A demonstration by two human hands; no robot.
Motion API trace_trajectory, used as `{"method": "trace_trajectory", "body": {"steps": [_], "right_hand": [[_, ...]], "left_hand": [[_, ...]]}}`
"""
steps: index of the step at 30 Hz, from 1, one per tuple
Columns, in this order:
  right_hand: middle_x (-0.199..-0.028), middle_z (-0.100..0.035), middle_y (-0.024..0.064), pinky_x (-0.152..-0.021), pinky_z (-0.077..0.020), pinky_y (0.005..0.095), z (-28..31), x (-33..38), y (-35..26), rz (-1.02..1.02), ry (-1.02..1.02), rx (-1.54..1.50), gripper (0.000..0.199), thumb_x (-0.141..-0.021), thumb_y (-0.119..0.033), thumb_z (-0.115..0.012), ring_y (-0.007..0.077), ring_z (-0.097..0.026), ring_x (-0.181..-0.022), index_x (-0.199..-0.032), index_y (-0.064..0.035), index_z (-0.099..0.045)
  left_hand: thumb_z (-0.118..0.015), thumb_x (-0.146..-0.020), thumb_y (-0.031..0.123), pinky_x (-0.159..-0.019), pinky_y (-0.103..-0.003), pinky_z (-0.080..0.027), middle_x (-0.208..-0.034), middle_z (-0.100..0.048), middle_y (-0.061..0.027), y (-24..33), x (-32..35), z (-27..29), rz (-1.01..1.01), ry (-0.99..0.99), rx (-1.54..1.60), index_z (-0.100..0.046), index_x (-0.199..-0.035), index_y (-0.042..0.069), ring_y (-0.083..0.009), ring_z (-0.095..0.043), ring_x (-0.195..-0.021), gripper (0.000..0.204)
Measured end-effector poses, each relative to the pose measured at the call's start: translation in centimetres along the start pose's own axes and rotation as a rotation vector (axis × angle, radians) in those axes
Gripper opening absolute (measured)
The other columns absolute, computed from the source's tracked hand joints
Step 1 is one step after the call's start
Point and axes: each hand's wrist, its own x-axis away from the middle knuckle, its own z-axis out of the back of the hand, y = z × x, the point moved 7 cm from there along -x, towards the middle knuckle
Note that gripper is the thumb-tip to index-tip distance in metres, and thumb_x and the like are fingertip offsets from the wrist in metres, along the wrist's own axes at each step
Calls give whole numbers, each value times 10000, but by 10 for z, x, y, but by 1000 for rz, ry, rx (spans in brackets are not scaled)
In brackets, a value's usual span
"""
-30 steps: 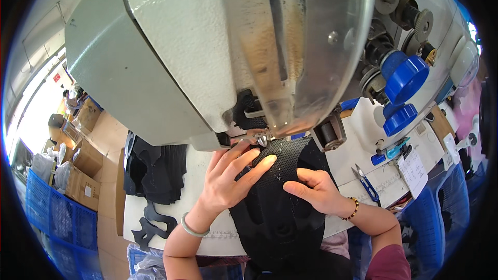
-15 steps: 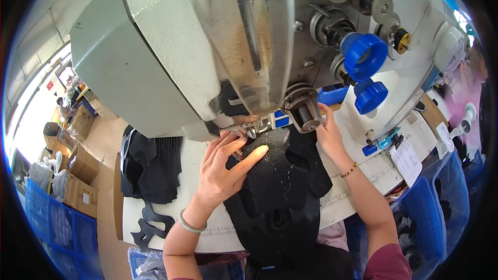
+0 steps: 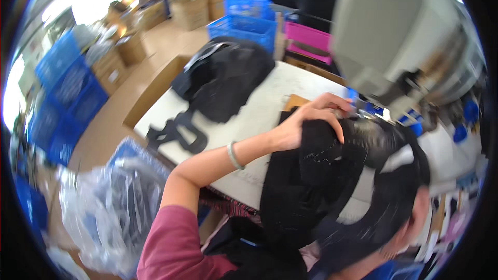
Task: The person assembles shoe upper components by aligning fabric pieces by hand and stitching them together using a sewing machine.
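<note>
Under the sewing machine head, the left hand curls fingers over the black mesh-padded panel; soft, light, floppy, best gripped at its stitched edge; right hand unseen.

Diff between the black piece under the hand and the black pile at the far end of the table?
The black fabric piece is held by the left hand beside the sewing machine; the black pile lies untouched. The piece hangs over the near edge of the white table; the pile sits heaped on its far end. Both are black.
</note>
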Motion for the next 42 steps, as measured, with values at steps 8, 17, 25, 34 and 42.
{"method": "trace_trajectory", "body": {"steps": [8,17,25,34,42], "right_hand": [[-1163,-600,198,-870,-464,285,-125,110,-73,-1148,-785,-673,447,-985,-154,-454,198,-623,-963,-1405,-52,-337],[-920,-680,83,-747,-542,248,-111,53,-99,-677,-1210,-866,413,-953,-72,-498,172,-678,-811,-1360,-36,-442],[-1104,-514,159,-1022,-287,513,-162,10,-12,61,-688,583,638,-819,-399,-645,311,-484,-1095,-1271,15,-467],[-996,-437,123,-817,-403,334,-170,-8,-3,-55,-701,212,388,-743,-199,-738,265,-462,-904,-1025,-26,-534],[-770,-627,162,-588,-443,331,-153,-54,-7,-354,-458,-578,236,-854,-165,-647,241,-609,-634,-964,15,-541]], "left_hand": [[-600,-806,34,-814,-336,-503,-1098,-586,-125,10,88,68,496,425,-381,-682,-914,25,-248,-623,-926,136],[-645,-810,348,-893,-425,-417,-1024,-590,-204,59,276,192,1229,371,-1556,-648,-978,-77,-351,-524,-1034,457],[-521,-872,204,-769,-470,-442,-846,-611,-226,19,262,211,1225,342,-1512,-632,-840,-69,-402,-575,-825,297],[-401,-960,287,-709,-356,-479,-835,-628,-162,42,296,264,1152,536,-698,-543,-814,-28,-247,-619,-772,375],[-452,-938,322,-665,-304,-509,-835,-583,-111,130,203,219,526,1051,-239,-459,-838,28,-216,-618,-732,311]]}}
